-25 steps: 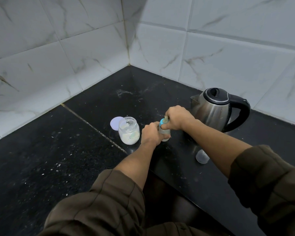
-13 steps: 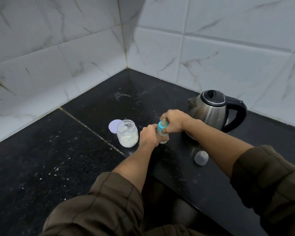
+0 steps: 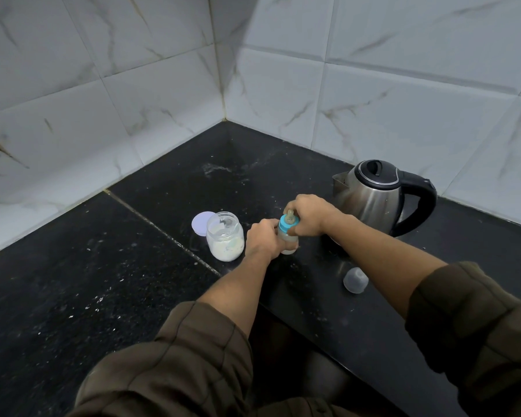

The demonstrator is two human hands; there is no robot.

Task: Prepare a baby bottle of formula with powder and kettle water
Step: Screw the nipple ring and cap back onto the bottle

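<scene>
A small baby bottle [image 3: 288,242] stands upright on the black counter [image 3: 103,281], topped with a blue collar and a pale teat [image 3: 289,221]. My left hand [image 3: 263,237] is wrapped around the bottle's body. My right hand [image 3: 309,215] grips the blue collar from the right. Left of the bottle stands an open glass jar [image 3: 225,239] holding white powder, with its pale lilac lid [image 3: 201,223] lying flat behind it. A steel kettle [image 3: 373,197] with a black lid and handle stands behind my right forearm.
A clear bottle cap [image 3: 355,279] lies on the counter to the right, in front of the kettle. White marble-pattern tiled walls [image 3: 163,85] meet in a corner behind. The counter's front edge runs diagonally at the lower right. White specks are scattered over the counter.
My right hand has shifted on the bottle top, so the teat and blue collar now show more. The left hand keeps its hold. The view has tilted slightly.
</scene>
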